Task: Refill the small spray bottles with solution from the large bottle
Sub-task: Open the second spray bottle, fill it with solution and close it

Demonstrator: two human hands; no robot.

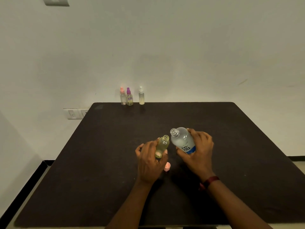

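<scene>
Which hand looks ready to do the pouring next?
Probably the right hand: it grips the large renu bottle, uncapped and tilted toward the open small spray bottle, which the left hand steadies.

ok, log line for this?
left hand: grips open small bottle | right hand: grips large bottle, tilted toward it | pink cap: on table

Left hand (151, 160) grips small uncapped bottle (162, 146); right hand (198, 150) grips large open bottle (182, 140), tilted left, mouths near. Pink cap (167, 167) on dark table (99, 162). Three spray bottles (129, 96) at far edge.
</scene>
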